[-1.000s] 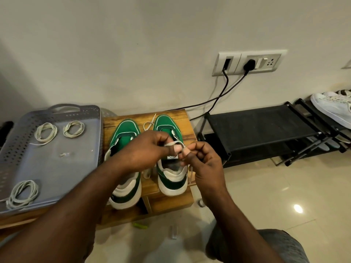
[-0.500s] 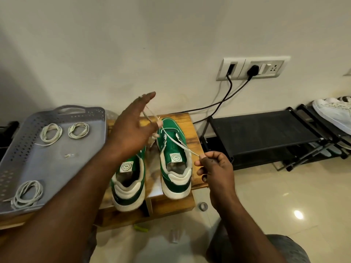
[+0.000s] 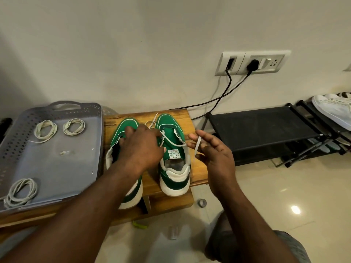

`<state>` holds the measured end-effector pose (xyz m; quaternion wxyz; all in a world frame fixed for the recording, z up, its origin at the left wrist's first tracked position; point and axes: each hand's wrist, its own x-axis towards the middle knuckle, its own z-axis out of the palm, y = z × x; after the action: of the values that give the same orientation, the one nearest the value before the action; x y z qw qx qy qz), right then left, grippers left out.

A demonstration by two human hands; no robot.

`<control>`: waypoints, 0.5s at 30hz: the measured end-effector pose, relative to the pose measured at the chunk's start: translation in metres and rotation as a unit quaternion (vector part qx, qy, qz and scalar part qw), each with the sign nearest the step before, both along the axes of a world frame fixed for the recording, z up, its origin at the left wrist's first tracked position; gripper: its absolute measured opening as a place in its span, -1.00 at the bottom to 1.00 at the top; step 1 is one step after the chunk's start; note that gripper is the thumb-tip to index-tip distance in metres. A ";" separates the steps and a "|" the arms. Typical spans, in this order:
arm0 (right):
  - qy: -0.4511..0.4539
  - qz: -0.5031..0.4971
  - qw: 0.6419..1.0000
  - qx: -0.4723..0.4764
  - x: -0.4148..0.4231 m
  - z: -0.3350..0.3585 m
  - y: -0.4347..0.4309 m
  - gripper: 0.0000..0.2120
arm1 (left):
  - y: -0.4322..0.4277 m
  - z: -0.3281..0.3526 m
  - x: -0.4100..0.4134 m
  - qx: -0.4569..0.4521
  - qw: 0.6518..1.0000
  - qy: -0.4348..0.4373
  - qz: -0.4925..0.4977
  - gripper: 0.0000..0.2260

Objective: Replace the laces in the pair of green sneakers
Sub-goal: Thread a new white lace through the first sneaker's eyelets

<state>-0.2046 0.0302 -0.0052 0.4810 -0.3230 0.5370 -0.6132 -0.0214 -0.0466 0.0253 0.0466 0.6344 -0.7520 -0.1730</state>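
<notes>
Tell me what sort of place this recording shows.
Probably a hallway or entry corner of a home: a black shoe rack holding white sneakers, a wall socket panel, and a glossy tiled floor.

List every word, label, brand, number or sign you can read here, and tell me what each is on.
Round white label on the tongue of the right green sneaker: printed, but too small and blurred to read.
Tongue of the left green sneaker: hidden under the left hand.
White wall switch plate, grey perforated plastic tray, white sneaker on the black rack: no text visible.
So nothing here reads legibly.
</notes>
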 end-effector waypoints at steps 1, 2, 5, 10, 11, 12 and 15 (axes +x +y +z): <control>0.034 -0.009 0.999 0.001 -0.002 -0.001 -0.003 -0.72 | 0.004 -0.001 -0.004 -0.022 0.999 -0.030 -0.008 -0.53; 0.071 -0.021 0.997 0.004 -0.004 -0.004 -0.007 -0.75 | 0.008 -0.004 -0.008 -0.036 0.998 -0.046 -0.014 -0.56; 0.171 -0.052 0.984 0.011 -0.010 -0.010 -0.020 -0.88 | 0.013 -0.013 -0.017 -0.037 0.999 -0.017 -0.001 -0.57; 0.381 -0.087 0.918 0.073 -0.021 -0.038 -0.050 -0.76 | 0.012 -0.009 -0.016 0.008 1.000 0.010 0.011 -0.52; 0.400 -0.079 0.909 0.087 -0.024 -0.043 -0.055 -0.75 | 0.013 -0.009 -0.017 0.018 1.000 0.011 0.011 -0.52; 0.401 -0.061 0.909 0.099 -0.025 -0.046 -0.059 -0.76 | 0.013 -0.011 -0.017 0.022 1.000 0.001 0.005 -0.51; 0.363 -0.003 0.925 0.112 -0.025 -0.047 -0.061 -0.91 | 0.011 -0.016 -0.018 0.011 0.999 -0.030 -0.022 -0.41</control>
<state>-0.2300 -0.0308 -0.0525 0.2848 -0.4654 0.7410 -0.3913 -0.0391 -0.0358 0.0096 0.0133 0.6230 -0.7648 -0.1636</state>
